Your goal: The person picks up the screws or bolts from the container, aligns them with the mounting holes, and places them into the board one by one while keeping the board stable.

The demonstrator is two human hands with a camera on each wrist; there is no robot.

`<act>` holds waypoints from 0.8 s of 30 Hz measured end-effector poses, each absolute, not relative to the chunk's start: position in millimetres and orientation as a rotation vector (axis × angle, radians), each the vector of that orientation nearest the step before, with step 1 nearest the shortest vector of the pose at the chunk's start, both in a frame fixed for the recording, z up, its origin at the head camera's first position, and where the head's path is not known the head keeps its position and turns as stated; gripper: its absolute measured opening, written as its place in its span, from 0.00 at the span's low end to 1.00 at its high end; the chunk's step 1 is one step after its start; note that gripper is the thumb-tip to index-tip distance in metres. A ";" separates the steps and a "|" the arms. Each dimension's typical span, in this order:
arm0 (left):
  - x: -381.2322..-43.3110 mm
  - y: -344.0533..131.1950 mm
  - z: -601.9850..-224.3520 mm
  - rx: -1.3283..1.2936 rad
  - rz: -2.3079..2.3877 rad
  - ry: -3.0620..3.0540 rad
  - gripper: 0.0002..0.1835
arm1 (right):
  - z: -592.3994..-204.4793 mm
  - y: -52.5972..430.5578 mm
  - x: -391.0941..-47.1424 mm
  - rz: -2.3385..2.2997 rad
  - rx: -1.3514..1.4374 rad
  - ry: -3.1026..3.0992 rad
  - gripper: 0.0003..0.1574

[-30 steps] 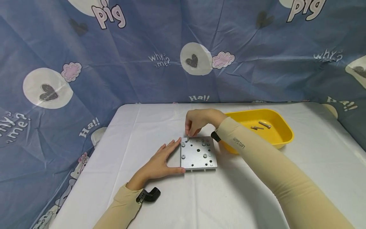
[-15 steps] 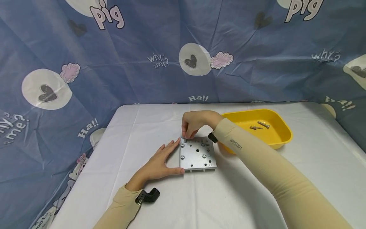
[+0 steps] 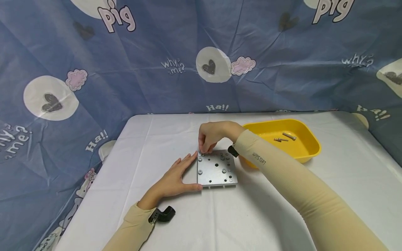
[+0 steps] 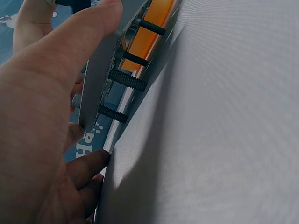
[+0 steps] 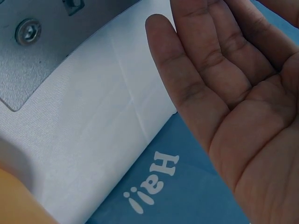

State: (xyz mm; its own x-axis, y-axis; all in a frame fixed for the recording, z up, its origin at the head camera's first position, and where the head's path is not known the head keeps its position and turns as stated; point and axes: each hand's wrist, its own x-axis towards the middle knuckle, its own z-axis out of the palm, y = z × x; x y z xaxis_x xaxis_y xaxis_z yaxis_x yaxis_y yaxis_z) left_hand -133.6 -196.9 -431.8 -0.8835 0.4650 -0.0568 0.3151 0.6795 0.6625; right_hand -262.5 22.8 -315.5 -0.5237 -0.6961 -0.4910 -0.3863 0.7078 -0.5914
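Observation:
A square silver metal plate [image 3: 213,177] with several holes lies on the white table, several socket-head screws seated in it. Their threaded shanks [image 4: 127,80] stick out beneath, seen in the left wrist view. My left hand [image 3: 176,179] braces the plate's left side with straight, spread fingers, thumb at the near corner and forefinger at the far one. At the far left corner my right hand [image 3: 213,135] pinches a small screw [image 3: 203,154] upright at the plate's surface, mostly hidden by the fingertips. In the right wrist view the thumb side and the screw are out of sight.
A yellow tray [image 3: 309,153] stands behind and right of the plate, partly behind my right forearm. Several loose screws [image 3: 289,136] lie in it. A patterned blue cloth [image 3: 150,90] hangs beyond the table's far edge.
My right hand has moved slightly left and down with the screw, which now shows less above the plate. The left hand keeps its place against the plate.

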 end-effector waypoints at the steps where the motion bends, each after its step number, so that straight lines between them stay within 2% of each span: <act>1: -133.7 -196.9 -432.1 0.632 0.994 2.674 0.65 | -315.4 23.1 -262.8 -0.540 -0.819 2.176 0.05; 12: -133.0 -197.4 -432.4 0.628 0.983 2.679 0.64 | -313.5 34.1 -268.0 -0.536 -0.792 2.208 0.02; 19: -133.4 -197.5 -433.2 0.636 0.985 2.686 0.64 | -311.1 41.7 -272.0 -0.528 -0.773 2.226 0.12; 24: -133.5 -196.9 -433.7 0.650 0.988 2.688 0.65 | -311.0 48.1 -273.7 -0.555 -0.743 2.220 0.13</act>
